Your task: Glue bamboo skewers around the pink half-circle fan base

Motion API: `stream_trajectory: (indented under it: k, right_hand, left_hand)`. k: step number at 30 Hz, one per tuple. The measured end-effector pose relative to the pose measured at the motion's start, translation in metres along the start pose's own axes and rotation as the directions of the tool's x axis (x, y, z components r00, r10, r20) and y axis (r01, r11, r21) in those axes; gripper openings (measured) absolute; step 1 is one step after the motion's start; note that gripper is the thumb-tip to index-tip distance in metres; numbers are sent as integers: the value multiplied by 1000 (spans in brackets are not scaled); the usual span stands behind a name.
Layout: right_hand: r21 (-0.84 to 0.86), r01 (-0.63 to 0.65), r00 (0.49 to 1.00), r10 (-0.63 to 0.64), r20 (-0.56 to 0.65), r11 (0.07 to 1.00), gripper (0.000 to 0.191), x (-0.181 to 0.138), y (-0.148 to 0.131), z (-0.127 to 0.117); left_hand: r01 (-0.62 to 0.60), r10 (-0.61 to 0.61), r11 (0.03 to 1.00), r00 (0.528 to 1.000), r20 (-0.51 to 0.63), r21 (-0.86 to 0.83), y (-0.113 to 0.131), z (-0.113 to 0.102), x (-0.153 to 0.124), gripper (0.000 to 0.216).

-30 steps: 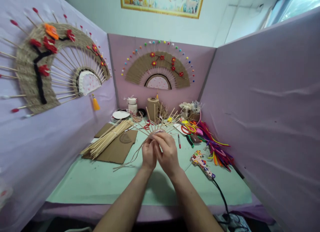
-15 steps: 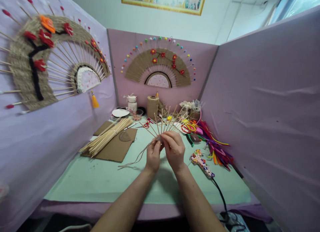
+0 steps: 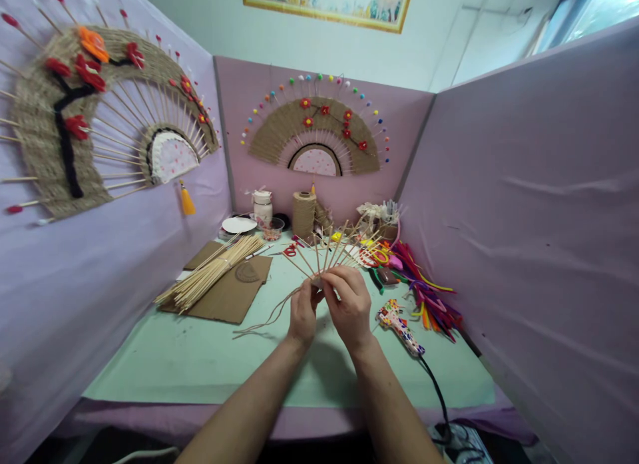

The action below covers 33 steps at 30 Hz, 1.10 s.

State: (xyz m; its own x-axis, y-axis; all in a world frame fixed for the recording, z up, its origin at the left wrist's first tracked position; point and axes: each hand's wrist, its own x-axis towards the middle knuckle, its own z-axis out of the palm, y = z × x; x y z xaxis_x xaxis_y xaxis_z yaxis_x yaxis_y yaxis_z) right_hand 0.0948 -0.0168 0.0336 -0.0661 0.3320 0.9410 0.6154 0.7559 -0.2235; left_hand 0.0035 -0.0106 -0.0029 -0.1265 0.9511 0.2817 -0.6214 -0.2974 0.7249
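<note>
Both hands hold a small fan frame of thin wooden sticks (image 3: 326, 252), spread like rays above the fingers, over the middle of the table. My left hand (image 3: 302, 312) is closed in a pinch on the frame's lower left side, at its pale base. On the right side of that base, my right hand (image 3: 351, 303) pinches with thumb and forefinger; its fingers hide much of the join. Strands of brown twine (image 3: 272, 317) trail from near my left hand down to the tabletop.
A bundle of sticks (image 3: 212, 271) lies on cardboard (image 3: 234, 304) at left. A twine spool (image 3: 303, 214), jar (image 3: 262, 208) and red scissors (image 3: 289, 250) are behind. A patterned glue gun (image 3: 401, 327) with black cord and colourful pipe cleaners (image 3: 432, 294) lie right. Finished fans (image 3: 267, 134) hang on the partitions.
The fan frame has turned slightly, its sticks leaning more to the right. Both hands keep their pinch on the base and have shifted only a little. The whole view has moved slightly.
</note>
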Motion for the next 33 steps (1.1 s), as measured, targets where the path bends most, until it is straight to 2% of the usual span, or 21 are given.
stream_trajectory:
  k: [6, 9, 19, 27, 33]
  right_hand:
    - [54, -22, 990, 29, -139, 998, 32, -13, 2, 5]
    - [48, -15, 982, 24, -185, 999, 30, -18, 4, 8]
    - [-11, 81, 991, -82, -105, 997, 31, -17, 4, 6]
    - [-22, 120, 984, -122, -133, 993, 30, -17, 5, 5]
    - [-16, 88, 985, -89, -148, 996, 33, -21, 5, 5]
  left_hand:
    - [-5, 1, 997, 999, -51, -78, 0, 1, 3, 42]
    - [-7, 3, 996, 999, -46, -84, 2, 3, 2, 42]
    - [-1, 1, 1000, 1000, -14, -9, 2, 4, 1, 49]
    - [-127, 113, 977, 989, 91, 172, 4, 3, -4, 49]
    - [-237, 191, 923, 966, 174, 303, 5, 1, -7, 47]
